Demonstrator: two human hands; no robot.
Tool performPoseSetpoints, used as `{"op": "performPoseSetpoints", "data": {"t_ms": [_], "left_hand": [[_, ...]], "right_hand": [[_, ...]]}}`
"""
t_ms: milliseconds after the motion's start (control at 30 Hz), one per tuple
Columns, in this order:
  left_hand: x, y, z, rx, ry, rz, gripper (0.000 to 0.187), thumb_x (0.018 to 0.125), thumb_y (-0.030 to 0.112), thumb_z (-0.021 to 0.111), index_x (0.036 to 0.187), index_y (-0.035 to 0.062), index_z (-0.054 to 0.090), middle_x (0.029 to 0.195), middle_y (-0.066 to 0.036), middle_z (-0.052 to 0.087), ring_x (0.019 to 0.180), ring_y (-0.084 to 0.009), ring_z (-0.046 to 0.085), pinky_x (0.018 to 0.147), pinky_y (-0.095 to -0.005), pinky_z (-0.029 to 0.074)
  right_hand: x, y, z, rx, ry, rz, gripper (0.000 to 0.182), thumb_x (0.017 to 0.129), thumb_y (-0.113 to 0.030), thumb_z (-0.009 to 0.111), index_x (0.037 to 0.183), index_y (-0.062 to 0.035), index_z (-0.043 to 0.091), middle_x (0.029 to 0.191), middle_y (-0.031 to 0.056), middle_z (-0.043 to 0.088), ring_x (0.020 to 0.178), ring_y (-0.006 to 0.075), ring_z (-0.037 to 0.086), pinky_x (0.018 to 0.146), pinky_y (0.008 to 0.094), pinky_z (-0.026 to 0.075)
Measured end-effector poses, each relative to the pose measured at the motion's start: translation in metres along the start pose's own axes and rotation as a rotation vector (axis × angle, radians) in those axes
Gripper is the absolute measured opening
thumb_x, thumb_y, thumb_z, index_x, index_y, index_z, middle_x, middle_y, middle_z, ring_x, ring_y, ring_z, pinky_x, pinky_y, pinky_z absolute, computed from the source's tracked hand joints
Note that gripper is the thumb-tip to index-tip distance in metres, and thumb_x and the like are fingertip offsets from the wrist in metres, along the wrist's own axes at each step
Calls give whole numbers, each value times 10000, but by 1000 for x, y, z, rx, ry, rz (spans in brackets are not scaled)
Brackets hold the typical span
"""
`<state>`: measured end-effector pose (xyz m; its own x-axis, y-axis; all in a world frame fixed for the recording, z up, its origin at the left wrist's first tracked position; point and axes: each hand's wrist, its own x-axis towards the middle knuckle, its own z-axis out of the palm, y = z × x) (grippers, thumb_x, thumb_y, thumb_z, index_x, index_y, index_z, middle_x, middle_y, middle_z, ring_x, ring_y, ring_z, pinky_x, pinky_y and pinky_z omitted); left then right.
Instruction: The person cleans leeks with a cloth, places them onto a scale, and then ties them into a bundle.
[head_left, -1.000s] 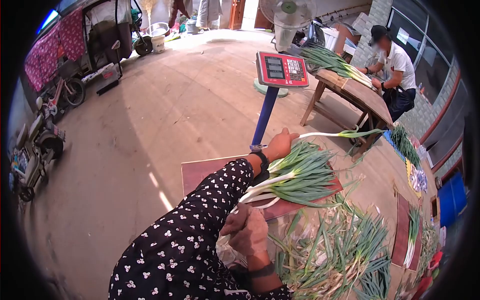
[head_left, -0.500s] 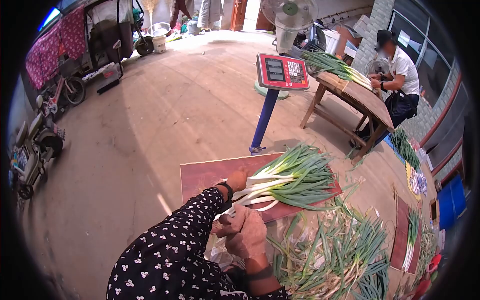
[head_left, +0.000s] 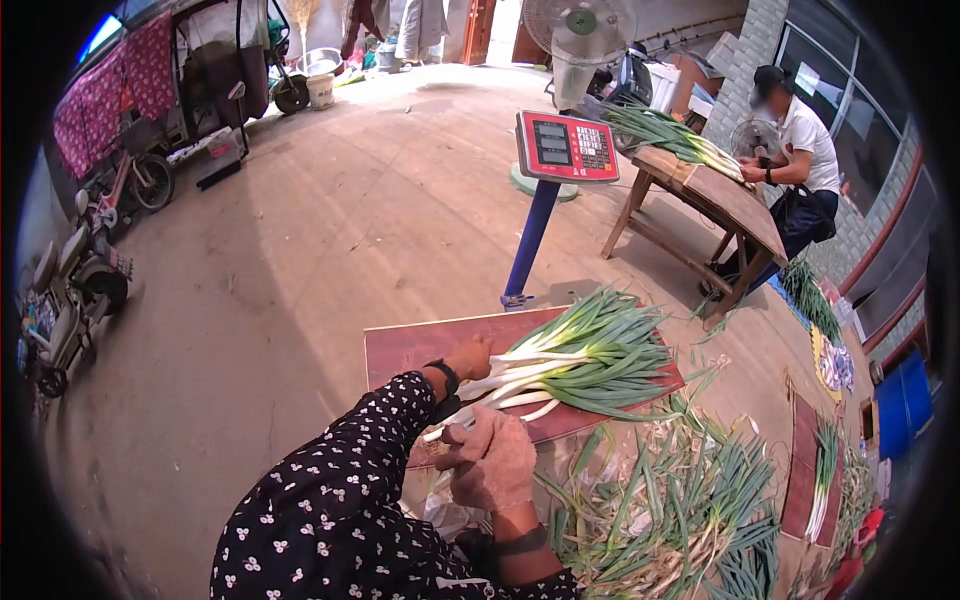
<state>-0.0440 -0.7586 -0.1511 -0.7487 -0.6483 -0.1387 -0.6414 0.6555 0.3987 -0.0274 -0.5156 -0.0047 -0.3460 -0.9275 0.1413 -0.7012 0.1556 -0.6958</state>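
A bunch of green onions [head_left: 590,355] lies on a dark red board [head_left: 410,350], white ends toward me and leaves fanned out to the right. My left hand [head_left: 470,359], bare with a black wristband, is closed at the white ends on the far side of the bunch. In a pinkish work glove, my right hand [head_left: 494,460] is held nearer to me, just beside the lower white stalks. Its fingers are curled together, and whatever they hold is hidden.
A red scale display [head_left: 567,146] stands on a blue post behind the board. Peeled leaves and onions [head_left: 660,500] heap at right. Another person [head_left: 800,150] handles onions at a wooden table [head_left: 725,195]. A second board [head_left: 800,460] carries more onions.
My left forearm has shifted slightly left and up. The right hand has barely moved, and the onion bunch lies in the same place.
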Motion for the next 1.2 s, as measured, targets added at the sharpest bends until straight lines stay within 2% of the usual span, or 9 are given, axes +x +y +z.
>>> {"op": "performPoseSetpoints", "data": {"t_ms": [133, 333, 433, 600, 767, 867, 1067, 1167, 1200], "left_hand": [[-15, 10, -7, 46, 12, 12, 514, 742, 194, 605, 1209, 26, 471, 1141, -231, 506, 1040, -400, 527, 887, -451, 435], [-46, 11, 23, -111, -56, 134, 464, 758, 213, 613, 1197, 101, 510, 1146, -198, 495, 1084, -382, 500, 837, -541, 419], [-63, 7, 36, -72, -13, 254, 434, 743, 224, 632, 1153, 117, 537, 1088, -179, 508, 1038, -371, 516, 791, -547, 434], [-59, 0, 40, -65, 103, 205, 444, 727, 198, 629, 1146, 87, 532, 1107, -177, 501, 1045, -360, 509, 805, -528, 434], [-43, 8, 29, 56, 224, 84, 496, 756, 168, 605, 1223, 67, 472, 1226, -177, 459, 1141, -346, 454, 906, -501, 387], [-33, 12, 19, 38, 189, 62, 508, 796, 200, 579, 1260, 59, 429, 1259, -208, 436, 1171, -382, 427, 954, -503, 358], [0, 8, 34, 53, -18, -20, 465, 814, 206, 562, 1249, 84, 454, 1211, -175, 499, 1159, -346, 447, 925, -502, 382], [10, 5, 39, 13, -69, -46, 471, 816, 214, 561, 1259, 99, 452, 1209, -181, 507, 1168, -344, 448, 915, -505, 391], [11, 5, 41, 14, -73, -46, 471, 816, 214, 561, 1259, 99, 452, 1209, -181, 507, 1168, -344, 448, 915, -505, 391]], "right_hand": [[-3, -2, -2, -34, 69, -67, 540, 628, -241, 703, 1081, 9, 550, 923, 204, 567, 903, 384, 525, 794, 437, 427], [-4, 12, 15, -1, 267, -152, 284, 694, -236, 660, 881, -55, 547, 716, 133, 580, 702, 372, 543, 624, 439, 439], [-6, 17, 15, 106, 138, -28, 343, 714, -227, 651, 971, -21, 555, 845, 170, 576, 816, 383, 519, 714, 455, 423], [-6, 11, 16, -5, 213, -126, 247, 724, -243, 639, 850, -40, 578, 737, 121, 612, 736, 369, 561, 641, 432, 451], [0, -3, 4, 75, 122, -45, 342, 697, -262, 653, 911, -12, 560, 763, 180, 585, 754, 398, 547, 666, 460, 445], [5, -11, -9, 91, 67, -46, 267, 677, -172, 636, 860, -8, 531, 812, 203, 563, 789, 409, 517, 684, 466, 420], [20, -6, -26, 128, -60, 72, 228, 635, -102, 602, 833, -21, 523, 807, 172, 569, 808, 404, 528, 690, 428, 429], [23, -2, -36, 191, -137, 177, 489, 628, -323, 707, 987, -15, 582, 870, 202, 620, 873, 399, 577, 765, 449, 465], [23, 1, -35, 195, -121, 160, 503, 623, -336, 712, 994, -21, 583, 899, 209, 619, 895, 396, 574, 775, 438, 467]]}}
